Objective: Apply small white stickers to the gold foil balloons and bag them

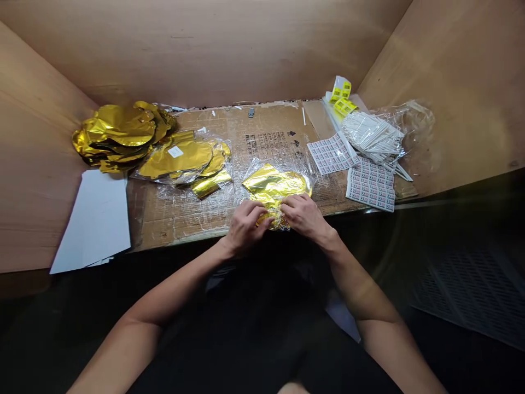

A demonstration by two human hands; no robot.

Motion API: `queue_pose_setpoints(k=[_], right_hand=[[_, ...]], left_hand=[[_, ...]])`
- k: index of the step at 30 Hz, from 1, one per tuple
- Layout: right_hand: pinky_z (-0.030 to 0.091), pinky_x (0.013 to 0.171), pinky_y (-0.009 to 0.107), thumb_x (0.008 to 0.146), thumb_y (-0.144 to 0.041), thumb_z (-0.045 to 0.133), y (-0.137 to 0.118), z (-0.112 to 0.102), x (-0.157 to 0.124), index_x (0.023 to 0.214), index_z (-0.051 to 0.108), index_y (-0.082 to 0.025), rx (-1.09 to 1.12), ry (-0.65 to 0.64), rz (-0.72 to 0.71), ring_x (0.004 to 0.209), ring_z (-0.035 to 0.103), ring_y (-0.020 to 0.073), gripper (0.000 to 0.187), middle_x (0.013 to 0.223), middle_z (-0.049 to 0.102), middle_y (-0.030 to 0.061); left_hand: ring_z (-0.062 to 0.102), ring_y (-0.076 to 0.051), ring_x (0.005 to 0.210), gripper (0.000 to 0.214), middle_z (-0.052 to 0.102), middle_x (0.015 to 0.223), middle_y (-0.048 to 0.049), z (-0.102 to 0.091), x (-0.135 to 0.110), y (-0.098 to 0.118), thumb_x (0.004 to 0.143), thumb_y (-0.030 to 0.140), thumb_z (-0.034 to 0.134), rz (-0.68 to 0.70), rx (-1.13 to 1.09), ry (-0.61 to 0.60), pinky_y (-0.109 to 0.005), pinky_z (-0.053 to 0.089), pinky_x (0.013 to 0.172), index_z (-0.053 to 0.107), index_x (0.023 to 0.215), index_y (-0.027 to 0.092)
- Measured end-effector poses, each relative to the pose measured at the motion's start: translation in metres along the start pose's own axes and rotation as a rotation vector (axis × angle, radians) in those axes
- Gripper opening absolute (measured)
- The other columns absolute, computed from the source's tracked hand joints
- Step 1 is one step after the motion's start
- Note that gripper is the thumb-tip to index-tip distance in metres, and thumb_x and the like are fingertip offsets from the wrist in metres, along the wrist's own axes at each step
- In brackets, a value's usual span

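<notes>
A gold foil balloon [274,183], flat and in a clear plastic bag, lies at the front edge of the cardboard-covered table. My left hand [246,223] grips the near left edge of the bag, its fingers curled. On the near right edge, my right hand [302,214] is closed on the same bag, fingers bent over the foil. The thumbs and fingertips are close together, and the near end of the bag is crumpled between them. Left of my hands lie several bagged gold foil balloons [180,158], one with a small white label.
A pile of loose gold foil balloons [118,134] sits at the back left, above white card sheets [96,216]. To the right are sticker sheets [371,184], white sticks [371,134] in a bag and yellow barcode labels [342,98]. Wooden panels [213,49] enclose the table.
</notes>
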State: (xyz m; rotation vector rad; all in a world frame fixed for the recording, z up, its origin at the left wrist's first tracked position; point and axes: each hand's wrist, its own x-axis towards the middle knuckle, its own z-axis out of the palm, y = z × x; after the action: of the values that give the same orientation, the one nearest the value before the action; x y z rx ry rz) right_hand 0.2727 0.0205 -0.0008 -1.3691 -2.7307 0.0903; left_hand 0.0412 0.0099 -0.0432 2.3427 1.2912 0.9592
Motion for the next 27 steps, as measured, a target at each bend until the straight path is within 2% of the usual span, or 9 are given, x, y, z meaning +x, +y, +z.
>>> queue_pose_setpoints(k=[3, 6, 9, 14, 18, 21, 23, 25, 27], right_hand=[[0.034, 0.078, 0.036, 0.104, -0.023, 0.055, -0.008, 0.007, 0.011, 0.097, 0.073, -0.019, -0.061, -0.022, 0.035, 0.088, 0.061, 0.0242, 0.020, 0.093, 0.074, 0.0108], [0.027, 0.068, 0.035, 0.104, -0.023, 0.051, -0.018, 0.013, 0.020, 0.095, 0.073, -0.020, -0.048, 0.006, 0.071, 0.077, 0.058, 0.0205, 0.024, 0.088, 0.071, 0.0090], [0.026, 0.065, 0.035, 0.105, -0.025, 0.046, -0.016, 0.015, 0.029, 0.086, 0.070, -0.020, 0.032, 0.113, 0.235, 0.069, 0.053, 0.0189, 0.031, 0.084, 0.069, 0.0083], [0.034, 0.067, 0.035, 0.109, -0.036, 0.036, 0.004, 0.014, 0.026, 0.064, 0.048, -0.024, 0.225, 0.543, 0.665, 0.061, 0.045, 0.0192, 0.048, 0.064, 0.051, 0.0042], [0.042, 0.068, 0.037, 0.109, -0.044, 0.035, -0.011, 0.036, -0.024, 0.065, 0.039, -0.028, 0.252, 0.788, 0.810, 0.063, 0.049, 0.0214, 0.047, 0.064, 0.047, 0.0032], [0.048, 0.071, 0.039, 0.107, -0.044, 0.036, -0.033, 0.064, -0.078, 0.065, 0.044, -0.028, 0.319, 0.796, 0.862, 0.066, 0.056, 0.0241, 0.045, 0.065, 0.051, 0.0048], [0.050, 0.071, 0.040, 0.104, -0.045, 0.037, -0.041, 0.073, -0.107, 0.069, 0.050, -0.027, 0.431, 0.795, 0.871, 0.065, 0.059, 0.0254, 0.041, 0.066, 0.056, 0.0056], [0.052, 0.072, 0.042, 0.102, -0.048, 0.039, -0.041, 0.066, -0.119, 0.079, 0.057, -0.026, 0.456, 0.874, 0.910, 0.069, 0.062, 0.0271, 0.037, 0.074, 0.061, 0.0076], [0.053, 0.079, 0.044, 0.102, -0.052, 0.044, -0.032, 0.044, -0.111, 0.091, 0.063, -0.024, 0.355, 0.887, 0.914, 0.081, 0.066, 0.0296, 0.035, 0.086, 0.067, 0.0113]], left_hand=[[0.065, -0.038, 0.122, 0.053, 0.069, 0.132, -0.0207, 0.011, -0.013, 0.007, 0.094, 0.058, 0.073, -0.124, 0.166, -0.003, -0.053, 0.054, 0.104, 0.065, 0.127, 0.018], [0.052, -0.044, 0.145, 0.080, 0.051, 0.160, -0.0273, 0.018, -0.012, 0.006, 0.094, 0.050, 0.072, -0.254, 0.250, -0.025, -0.059, 0.044, 0.117, 0.043, 0.158, 0.011], [0.043, -0.043, 0.155, 0.085, 0.042, 0.170, -0.0256, 0.017, -0.005, 0.000, 0.097, 0.043, 0.067, -0.278, 0.235, -0.120, -0.058, 0.040, 0.123, 0.031, 0.167, 0.011], [0.041, -0.043, 0.156, 0.059, 0.042, 0.172, -0.0196, 0.011, -0.001, -0.005, 0.104, 0.040, 0.056, -0.228, 0.274, -0.166, -0.061, 0.045, 0.118, 0.050, 0.160, 0.021], [0.046, -0.048, 0.148, 0.060, 0.048, 0.167, -0.0231, 0.004, 0.000, -0.002, 0.103, 0.050, 0.058, -0.245, 0.266, -0.152, -0.065, 0.047, 0.111, 0.058, 0.153, 0.017], [0.053, -0.049, 0.136, 0.062, 0.055, 0.159, -0.0249, -0.007, 0.002, 0.001, 0.101, 0.061, 0.058, -0.231, 0.256, -0.183, -0.065, 0.049, 0.106, 0.067, 0.140, 0.014], [0.057, -0.048, 0.127, 0.056, 0.064, 0.147, -0.0244, -0.013, 0.008, 0.005, 0.101, 0.064, 0.059, -0.186, 0.263, -0.220, -0.063, 0.050, 0.100, 0.074, 0.122, 0.015], [0.060, -0.044, 0.117, 0.048, 0.071, 0.128, -0.0231, -0.012, 0.021, 0.010, 0.103, 0.061, 0.058, -0.127, 0.269, -0.220, -0.059, 0.051, 0.094, 0.076, 0.106, 0.016], [0.061, -0.039, 0.110, 0.037, 0.072, 0.114, -0.0205, -0.003, 0.039, 0.016, 0.107, 0.049, 0.056, -0.038, 0.262, -0.195, -0.053, 0.051, 0.090, 0.074, 0.103, 0.017]])
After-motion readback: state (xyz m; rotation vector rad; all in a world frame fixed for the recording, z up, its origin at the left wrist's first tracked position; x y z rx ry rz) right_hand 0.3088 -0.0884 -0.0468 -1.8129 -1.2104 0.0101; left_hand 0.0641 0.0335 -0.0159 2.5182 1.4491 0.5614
